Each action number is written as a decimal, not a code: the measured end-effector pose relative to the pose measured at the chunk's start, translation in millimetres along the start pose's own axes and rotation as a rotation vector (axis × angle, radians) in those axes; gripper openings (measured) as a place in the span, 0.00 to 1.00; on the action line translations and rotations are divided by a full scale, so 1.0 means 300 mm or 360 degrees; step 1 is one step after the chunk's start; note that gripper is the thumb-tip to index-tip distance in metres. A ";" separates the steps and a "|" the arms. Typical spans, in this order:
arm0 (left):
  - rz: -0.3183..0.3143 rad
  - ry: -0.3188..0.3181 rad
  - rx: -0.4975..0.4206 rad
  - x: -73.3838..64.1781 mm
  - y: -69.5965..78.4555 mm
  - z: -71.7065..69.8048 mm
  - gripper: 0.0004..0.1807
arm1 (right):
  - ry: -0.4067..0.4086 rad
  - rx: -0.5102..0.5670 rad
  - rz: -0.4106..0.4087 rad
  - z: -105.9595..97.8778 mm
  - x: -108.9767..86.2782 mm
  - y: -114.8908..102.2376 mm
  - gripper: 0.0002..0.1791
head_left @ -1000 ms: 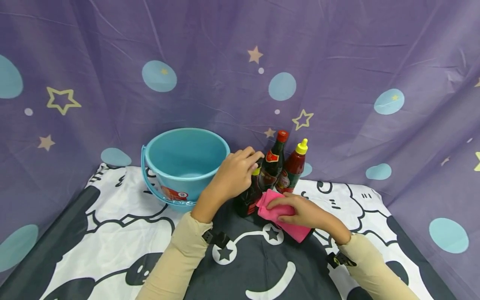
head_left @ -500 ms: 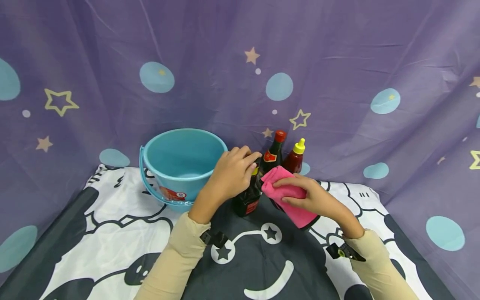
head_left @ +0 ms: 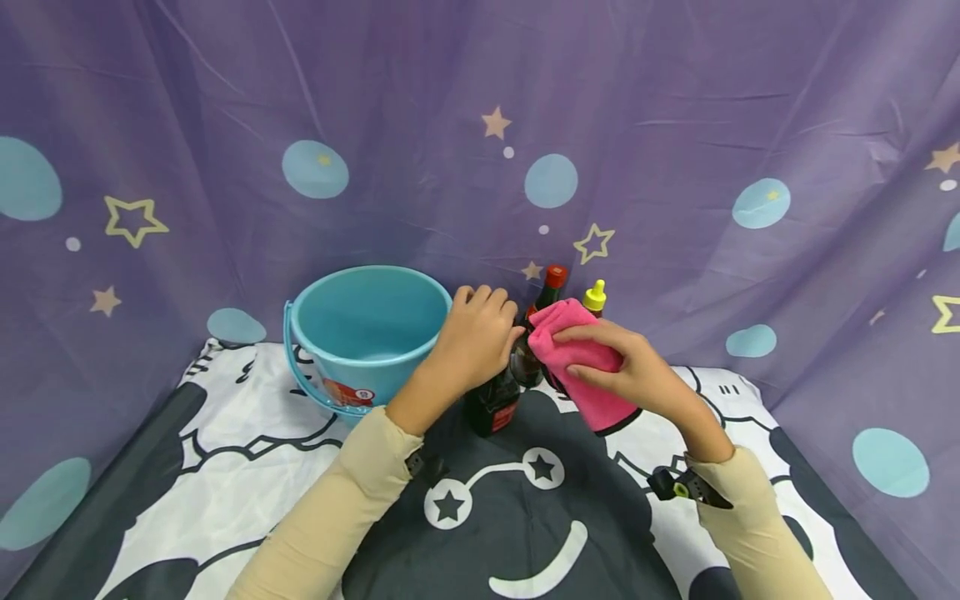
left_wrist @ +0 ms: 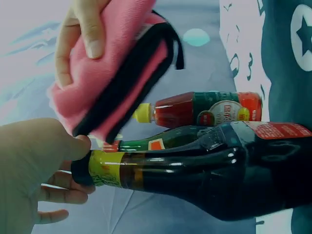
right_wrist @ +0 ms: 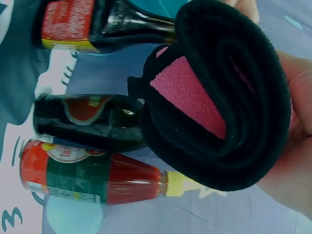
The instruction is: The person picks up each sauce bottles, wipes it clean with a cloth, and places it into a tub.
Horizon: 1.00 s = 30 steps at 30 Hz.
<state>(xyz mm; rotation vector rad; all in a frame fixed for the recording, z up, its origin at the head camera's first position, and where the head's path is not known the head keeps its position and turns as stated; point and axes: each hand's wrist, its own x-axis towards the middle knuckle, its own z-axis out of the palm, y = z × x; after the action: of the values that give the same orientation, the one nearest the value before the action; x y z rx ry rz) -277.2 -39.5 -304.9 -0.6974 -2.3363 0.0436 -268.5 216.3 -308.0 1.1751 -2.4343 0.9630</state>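
My left hand (head_left: 476,342) grips the black cap of a dark sauce bottle (left_wrist: 229,170) with a yellow neck band, which stands upright on the cloth. In my right hand (head_left: 630,367) is a folded pink towel (head_left: 577,358) with black edging, pinched between thumb and fingers. The towel hangs beside the bottle's neck, its upper end near the cap. Behind it stand a red-capped dark bottle (right_wrist: 87,117) and a red sauce bottle (right_wrist: 97,173) with a yellow nozzle cap; the towel hides much of both in the head view.
A light blue bucket (head_left: 322,367) with a handle stands left of the bottles, close to my left forearm. A black-and-white printed cloth (head_left: 540,525) covers the table. Behind everything hangs a purple curtain (head_left: 420,125) with stars and dots.
My right hand has raised the pink towel from low in front of the bottles to about the height of their caps. My left hand stays at the dark bottle's cap.
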 end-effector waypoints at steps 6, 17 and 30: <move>0.0117 0.0008 -0.0147 0.013 -0.042 0.009 0.06 | 0.0097 0.0083 0.0046 -0.042 0.015 -0.017 0.25; 0.0080 -0.0137 -0.0674 0.020 -0.103 0.037 0.10 | 0.0189 0.0442 0.0201 -0.039 0.063 -0.048 0.25; -0.0023 -0.0285 -0.0819 0.013 -0.104 0.011 0.12 | 0.0123 0.0812 0.0383 0.124 0.055 0.037 0.42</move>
<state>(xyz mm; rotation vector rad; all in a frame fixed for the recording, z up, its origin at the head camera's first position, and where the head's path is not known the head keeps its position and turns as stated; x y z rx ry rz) -296.4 -63.7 -298.4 -0.9535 -2.5459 -0.5388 -286.1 186.5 -332.4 0.9648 -2.3755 1.7434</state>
